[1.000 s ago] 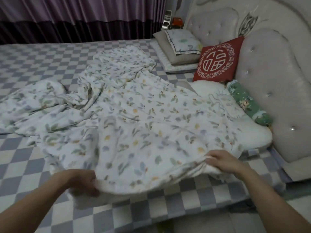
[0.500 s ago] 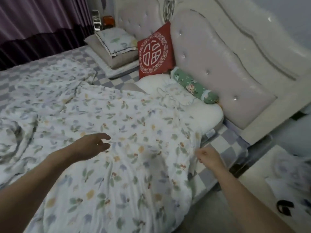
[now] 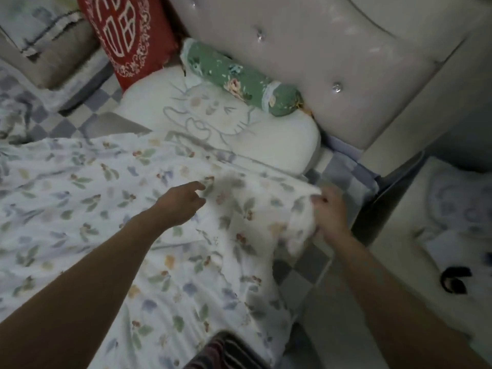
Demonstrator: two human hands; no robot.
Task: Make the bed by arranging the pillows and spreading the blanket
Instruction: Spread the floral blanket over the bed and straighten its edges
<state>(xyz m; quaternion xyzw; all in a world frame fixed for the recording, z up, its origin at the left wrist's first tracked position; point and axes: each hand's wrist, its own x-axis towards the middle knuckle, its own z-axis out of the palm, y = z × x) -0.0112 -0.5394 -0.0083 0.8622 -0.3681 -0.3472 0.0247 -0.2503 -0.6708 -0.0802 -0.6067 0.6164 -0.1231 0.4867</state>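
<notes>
One blanket (image 3: 111, 209), four pillows: white (image 3: 266, 139), green (image 3: 239, 81), red (image 3: 127, 35), beige (image 3: 40, 49).

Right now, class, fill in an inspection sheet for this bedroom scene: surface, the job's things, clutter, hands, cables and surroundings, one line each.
Surface: bed with a checkered sheet, bare near the headboard corner.
Job's things: floral blanket spread over the bed, its top edge overlapping the white cat pillow; green bolster lies between that pillow and the headboard; red cushion leans upright; stacked pillows at upper left.
Clutter: nothing seen on the bed.
Hands: left hand over the blanket, forefinger extended; right hand grips the blanket's corner.
Cables: nothing seen.
Surroundings: tufted headboard; bedside surface with a dark object, too blurred to name.
</notes>
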